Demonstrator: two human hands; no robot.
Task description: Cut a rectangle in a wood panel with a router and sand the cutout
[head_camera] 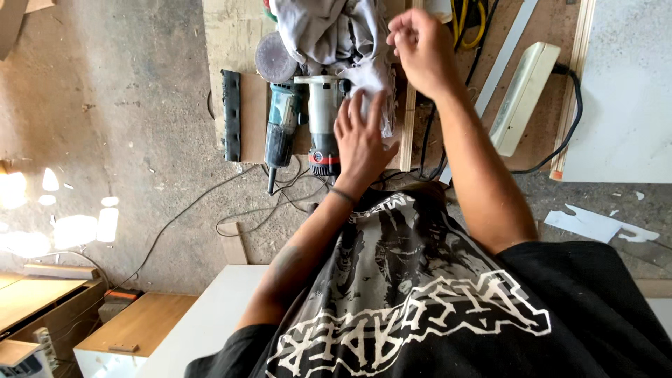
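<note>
Left hand (360, 136) flat, fingers spread wide, pressing on crumpled soft grey cloth (336, 35) over white-and-grey grinder with red ring (324, 119). Teal-and-black grinder with round grey disc (282, 122) just beside, both on brown wooden board (252, 115). Right hand (420, 45) farther up, fingers curled, pinching cloth edge. Long cream plastic power strip (523, 94) lies right.
</note>
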